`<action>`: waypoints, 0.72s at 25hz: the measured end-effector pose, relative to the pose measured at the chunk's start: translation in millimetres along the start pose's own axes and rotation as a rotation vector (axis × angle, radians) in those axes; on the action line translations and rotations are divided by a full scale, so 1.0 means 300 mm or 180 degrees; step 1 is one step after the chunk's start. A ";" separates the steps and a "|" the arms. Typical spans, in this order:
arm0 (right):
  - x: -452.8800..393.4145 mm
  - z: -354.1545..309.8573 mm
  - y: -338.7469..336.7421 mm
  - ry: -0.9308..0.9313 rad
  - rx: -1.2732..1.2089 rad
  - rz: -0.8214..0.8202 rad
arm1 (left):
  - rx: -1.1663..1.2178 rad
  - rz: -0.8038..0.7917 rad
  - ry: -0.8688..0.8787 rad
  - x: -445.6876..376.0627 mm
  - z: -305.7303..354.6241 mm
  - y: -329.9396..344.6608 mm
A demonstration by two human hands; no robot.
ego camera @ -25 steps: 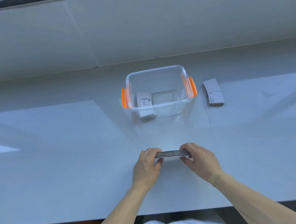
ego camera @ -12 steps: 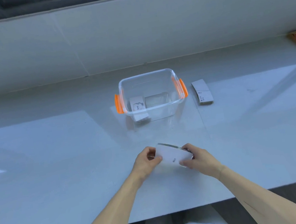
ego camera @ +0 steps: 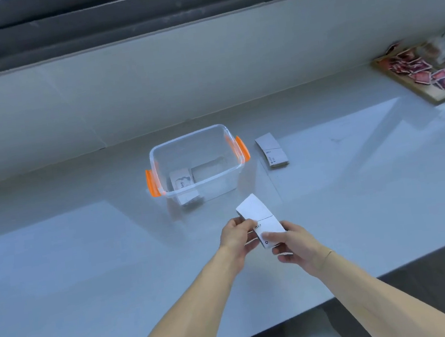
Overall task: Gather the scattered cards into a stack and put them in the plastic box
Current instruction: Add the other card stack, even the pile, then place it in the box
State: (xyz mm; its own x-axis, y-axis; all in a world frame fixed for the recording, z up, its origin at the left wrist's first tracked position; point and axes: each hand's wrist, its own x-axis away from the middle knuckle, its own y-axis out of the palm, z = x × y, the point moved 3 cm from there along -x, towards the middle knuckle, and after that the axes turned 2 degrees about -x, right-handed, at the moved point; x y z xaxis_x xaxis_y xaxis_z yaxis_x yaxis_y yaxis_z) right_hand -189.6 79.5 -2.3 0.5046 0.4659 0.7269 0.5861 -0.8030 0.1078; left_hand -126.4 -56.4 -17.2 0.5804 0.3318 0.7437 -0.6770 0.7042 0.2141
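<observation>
A stack of white cards [ego camera: 259,218] is held above the counter in front of me, its top face towards me and its far end pointing at the box. My left hand [ego camera: 237,237] grips its left edge and my right hand [ego camera: 292,245] grips its near right corner. The clear plastic box [ego camera: 227,139] with orange side clips stands a short way beyond, open at the top, with two card piles [ego camera: 182,183] lying on its bottom. Another stack of white cards [ego camera: 271,150] lies on the counter just right of the box.
The pale counter [ego camera: 86,257] runs left to right under a window sill and dark window frame. A wooden board [ego camera: 432,96] with several reddish picture cards lies at the far right. The counter's near edge [ego camera: 345,293] slants across the lower right.
Both hands have lifted the stack off the counter and turned it from edge-on to face up, lengthwise towards the box. My head has tilted up and right, bringing the window and board into view.
</observation>
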 end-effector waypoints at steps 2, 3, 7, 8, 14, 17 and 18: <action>-0.006 -0.013 -0.040 -0.0029 0.0090 0.0002 | -0.0132 0.0065 0.0042 -0.012 0.012 0.045; -0.012 -0.026 -0.067 -0.0053 0.0229 -0.0010 | -0.0151 0.0095 0.0062 -0.018 0.018 0.071; -0.077 -0.110 -0.197 -0.0194 0.0442 0.0130 | -0.0246 0.0192 0.0144 -0.048 0.055 0.172; -0.096 -0.133 -0.226 -0.0261 0.0424 0.0186 | -0.0241 0.0180 0.0148 -0.056 0.062 0.196; -0.198 -0.256 -0.365 -0.0274 0.0702 0.0097 | -0.0228 0.0308 0.0139 -0.107 0.112 0.336; -0.234 -0.307 -0.403 -0.0221 0.0746 0.0011 | -0.0149 0.0418 0.0119 -0.134 0.134 0.378; -0.249 -0.327 -0.414 -0.0226 0.0754 -0.0018 | -0.0110 0.0471 0.0126 -0.147 0.143 0.392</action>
State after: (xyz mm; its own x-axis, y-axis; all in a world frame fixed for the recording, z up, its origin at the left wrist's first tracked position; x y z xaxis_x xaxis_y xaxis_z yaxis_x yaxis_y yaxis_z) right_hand -362.3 108.0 -3.3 0.5392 0.5018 0.6764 0.7172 -0.6946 -0.0563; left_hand -251.1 -15.1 2.2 0.4934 0.4576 0.7397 -0.7408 0.6667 0.0817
